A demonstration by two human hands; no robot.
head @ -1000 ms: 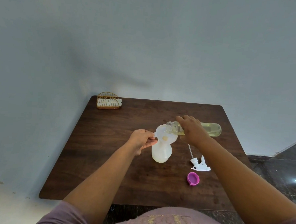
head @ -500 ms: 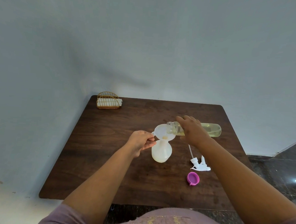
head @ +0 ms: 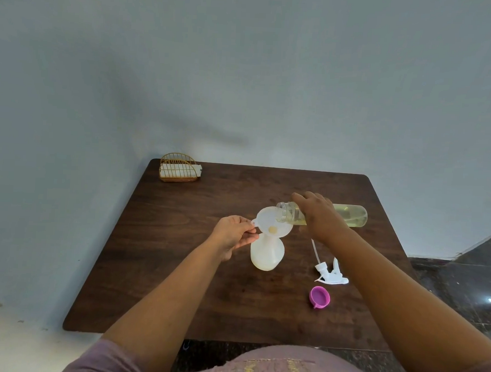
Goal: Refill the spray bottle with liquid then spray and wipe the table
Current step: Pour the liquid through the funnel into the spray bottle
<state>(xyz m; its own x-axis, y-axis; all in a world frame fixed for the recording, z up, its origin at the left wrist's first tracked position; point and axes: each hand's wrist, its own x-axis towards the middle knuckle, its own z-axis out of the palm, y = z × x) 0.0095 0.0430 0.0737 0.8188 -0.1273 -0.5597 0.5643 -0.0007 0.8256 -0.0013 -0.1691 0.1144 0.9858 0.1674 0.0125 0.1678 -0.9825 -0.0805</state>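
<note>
Head view: a white spray bottle (head: pixel 267 252) is stood upright on the dark wooden table (head: pixel 177 267), roughly at centre. A white funnel (head: pixel 273 223) is seated in its neck, with a small pool of yellowish liquid visible at the funnel throat.

The funnel's side tab is pinched by the left hand (head: pixel 234 235) between thumb and forefinger; the remaining fingers are curled loosely underneath, next to the bottle's shoulder.

A clear refill bottle (head: pixel 348 215) holding pale yellow liquid is gripped around its middle by the right hand (head: pixel 319 215), fingers wrapped over the top. It is held close to horizontal, base to the right, and its open threaded mouth is positioned over the funnel's right rim. Whether the mouth is touching the rim cannot be told. No stream is resolvable at this size.

The white trigger sprayer head (head: pixel 332 274), dip tube attached, is laid on the table to the right of the spray bottle, partly hidden by the right forearm. A magenta cap (head: pixel 319 296) is placed open side up just in front of it, apart from it.

A gold wire holder (head: pixel 178 167) with white contents is set at the far left corner of the table, well apart from everything else.
</note>
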